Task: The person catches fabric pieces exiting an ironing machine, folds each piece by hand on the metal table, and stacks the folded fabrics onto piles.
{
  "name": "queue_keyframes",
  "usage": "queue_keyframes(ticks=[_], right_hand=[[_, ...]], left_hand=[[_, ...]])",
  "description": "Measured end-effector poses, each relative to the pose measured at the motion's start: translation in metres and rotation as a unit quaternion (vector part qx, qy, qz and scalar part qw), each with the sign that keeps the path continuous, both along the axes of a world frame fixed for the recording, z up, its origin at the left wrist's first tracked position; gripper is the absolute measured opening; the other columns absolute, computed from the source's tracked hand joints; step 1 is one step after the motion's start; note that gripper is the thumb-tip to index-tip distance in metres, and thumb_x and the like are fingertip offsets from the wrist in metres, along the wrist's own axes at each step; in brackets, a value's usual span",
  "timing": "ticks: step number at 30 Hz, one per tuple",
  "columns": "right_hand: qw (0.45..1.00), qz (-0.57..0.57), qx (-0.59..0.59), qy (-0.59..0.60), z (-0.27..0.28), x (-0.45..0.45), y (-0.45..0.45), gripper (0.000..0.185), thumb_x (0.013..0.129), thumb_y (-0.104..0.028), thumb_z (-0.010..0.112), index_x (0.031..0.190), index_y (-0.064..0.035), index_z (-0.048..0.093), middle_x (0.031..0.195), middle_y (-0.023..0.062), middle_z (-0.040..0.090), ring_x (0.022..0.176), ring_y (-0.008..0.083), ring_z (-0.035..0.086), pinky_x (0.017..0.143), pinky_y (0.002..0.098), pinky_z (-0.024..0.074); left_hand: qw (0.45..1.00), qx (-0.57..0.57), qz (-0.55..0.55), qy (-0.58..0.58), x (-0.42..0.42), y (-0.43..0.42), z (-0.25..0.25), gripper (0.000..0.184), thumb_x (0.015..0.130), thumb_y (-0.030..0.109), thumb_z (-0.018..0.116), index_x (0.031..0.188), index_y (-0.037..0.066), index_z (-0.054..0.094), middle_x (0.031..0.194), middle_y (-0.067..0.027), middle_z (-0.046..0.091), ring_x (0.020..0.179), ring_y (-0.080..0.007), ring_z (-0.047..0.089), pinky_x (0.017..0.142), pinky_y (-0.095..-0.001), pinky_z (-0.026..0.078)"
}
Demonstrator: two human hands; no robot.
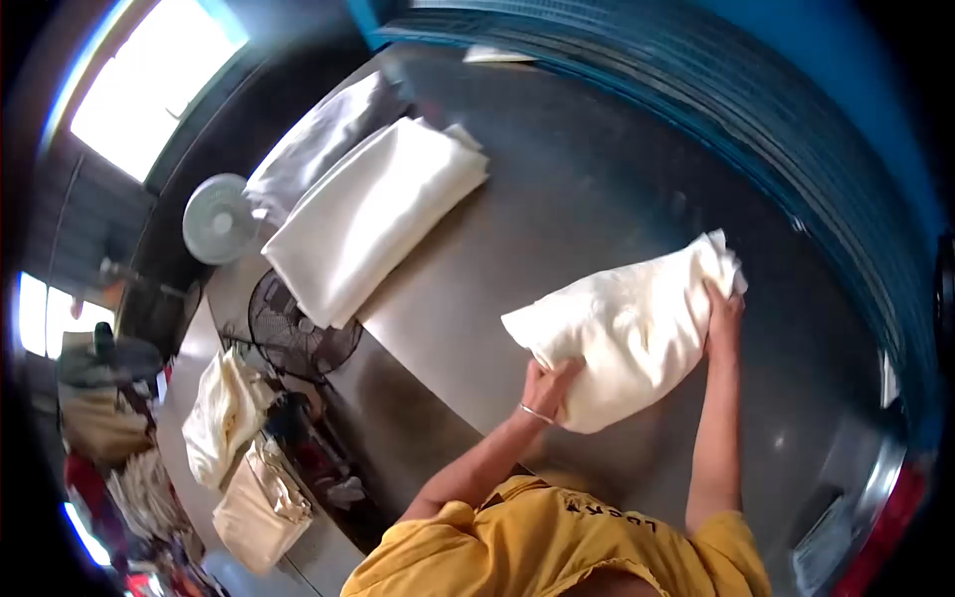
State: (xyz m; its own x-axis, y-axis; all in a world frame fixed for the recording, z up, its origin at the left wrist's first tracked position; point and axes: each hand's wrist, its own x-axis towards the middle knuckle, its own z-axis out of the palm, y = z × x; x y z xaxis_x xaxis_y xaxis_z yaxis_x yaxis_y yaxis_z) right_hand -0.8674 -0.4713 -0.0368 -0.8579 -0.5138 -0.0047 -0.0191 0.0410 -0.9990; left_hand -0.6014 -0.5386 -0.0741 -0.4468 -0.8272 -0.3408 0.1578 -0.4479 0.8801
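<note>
A bundle of cream folded fabric [637,333] is held just over or on the dark smooth table [557,219]; I cannot tell whether it touches the surface. My left hand [550,386] grips its near left edge, with the fingers partly hidden by the cloth. At the far right end, my right hand [724,313] clasps the bunched corner, its thumb on top. The fabric sags and creases between both hands.
Behind on the left lie a folded white cloth stack [378,219] and a greyish cloth [323,139]. A white fan [219,219] and a dark wire fan [303,323] stand beyond the table's left edge. More cream cloth [227,418] lies on another table. Blue slatted panelling [736,119] borders the far side.
</note>
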Motion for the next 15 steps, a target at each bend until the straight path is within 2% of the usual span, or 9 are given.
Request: queue_keyframes(ticks=[3, 5, 6, 7, 8, 9, 11, 12, 15], right_hand=[[0.992, 0.054, -0.115, 0.004, 0.069, 0.031, -0.106, 0.039, 0.079, -0.014, 0.062, 0.114, 0.0012, 0.055, 0.109, 0.0107, 0.058, 0.097, 0.0181, 0.056, 0.084, 0.0298, 0.0433], [0.974, 0.105, -0.200, -0.034, 0.098, 0.062, -0.181, 0.035, 0.077, -0.015, 0.063, 0.107, 0.0014, 0.058, 0.106, 0.0086, 0.060, 0.093, 0.0178, 0.057, 0.080, 0.0287, 0.0445], [0.975, 0.141, -0.169, -0.033, 0.102, 0.072, -0.216, 0.028, 0.077, -0.016, 0.063, 0.101, -0.0007, 0.062, 0.096, 0.0071, 0.063, 0.084, 0.0161, 0.059, 0.075, 0.0274, 0.0457], [0.982, 0.139, -0.108, 0.065, 0.095, 0.084, -0.254, 0.023, 0.077, -0.015, 0.062, 0.097, -0.0031, 0.064, 0.085, 0.0047, 0.065, 0.075, 0.0131, 0.060, 0.067, 0.0282, 0.0472], [0.970, 0.125, -0.109, 0.177, 0.091, 0.107, -0.291, 0.026, 0.079, -0.018, 0.062, 0.100, -0.0044, 0.063, 0.093, 0.0080, 0.065, 0.080, 0.0176, 0.061, 0.072, 0.0310, 0.0485], [0.961, 0.122, -0.064, 0.239, 0.073, 0.123, -0.328, 0.022, 0.078, -0.021, 0.062, 0.093, -0.0043, 0.063, 0.083, 0.0091, 0.065, 0.074, 0.0196, 0.061, 0.064, 0.0338, 0.0483], [0.950, 0.139, -0.049, 0.276, 0.022, 0.150, -0.394, 0.024, 0.076, -0.027, 0.063, 0.082, -0.0044, 0.062, 0.071, 0.0111, 0.063, 0.066, 0.0241, 0.060, 0.056, 0.0379, 0.0472], [0.951, 0.163, -0.075, 0.250, -0.013, 0.161, -0.424, 0.026, 0.075, -0.031, 0.063, 0.079, -0.0046, 0.061, 0.068, 0.0121, 0.061, 0.064, 0.0266, 0.059, 0.056, 0.0393, 0.0463], [0.956, 0.221, -0.006, 0.195, -0.057, 0.163, -0.421, 0.037, 0.080, -0.025, 0.058, 0.107, -0.0019, 0.052, 0.080, 0.0191, 0.059, 0.072, 0.0340, 0.058, 0.064, 0.0433, 0.0456]], left_hand=[[0.997, -0.046, 0.054, 0.020, 0.055, -0.087, 0.048, 0.025, 0.073, 0.007, 0.060, 0.096, -0.003, 0.060, 0.087, -0.0040, 0.061, 0.078, -0.0141, 0.058, 0.067, -0.0273, 0.049], [0.930, -0.336, 0.061, -0.137, 0.124, -0.159, 0.039, 0.028, 0.075, 0.010, 0.059, 0.100, -0.002, 0.059, 0.090, -0.0057, 0.062, 0.078, -0.0164, 0.058, 0.069, -0.0313, 0.048], [0.762, -0.507, -0.018, -0.402, 0.176, -0.198, 0.002, 0.031, 0.076, 0.013, 0.060, 0.104, 0.001, 0.058, 0.097, -0.0063, 0.060, 0.082, -0.0179, 0.057, 0.072, -0.0331, 0.047], [0.485, -0.635, -0.029, -0.600, 0.226, -0.239, -0.034, 0.035, 0.077, 0.015, 0.061, 0.108, 0.003, 0.056, 0.103, -0.0070, 0.058, 0.087, -0.0193, 0.057, 0.075, -0.0349, 0.046], [0.765, -0.428, 0.048, -0.480, 0.223, -0.251, 0.020, 0.038, 0.079, 0.017, 0.060, 0.114, 0.004, 0.053, 0.107, -0.0093, 0.058, 0.089, -0.0200, 0.057, 0.077, -0.0355, 0.046], [0.910, -0.213, 0.242, -0.262, 0.219, -0.263, 0.074, 0.041, 0.081, 0.020, 0.060, 0.119, 0.006, 0.050, 0.110, -0.0115, 0.057, 0.091, -0.0206, 0.057, 0.078, -0.0361, 0.046], [0.904, -0.275, 0.298, -0.136, 0.299, -0.355, 0.005, 0.023, 0.079, 0.016, 0.065, 0.094, -0.001, 0.064, 0.099, -0.0091, 0.060, 0.085, -0.0161, 0.055, 0.071, -0.0292, 0.047], [0.878, -0.289, 0.308, -0.223, 0.308, -0.373, 0.005, 0.026, 0.080, 0.016, 0.063, 0.099, -0.001, 0.060, 0.103, -0.0100, 0.057, 0.089, -0.0177, 0.053, 0.074, -0.0305, 0.046], [0.602, -0.401, 0.249, -0.644, 0.288, -0.368, 0.015, 0.036, 0.083, 0.017, 0.057, 0.113, -0.001, 0.047, 0.114, -0.0127, 0.050, 0.101, -0.0225, 0.048, 0.083, -0.0342, 0.043]])
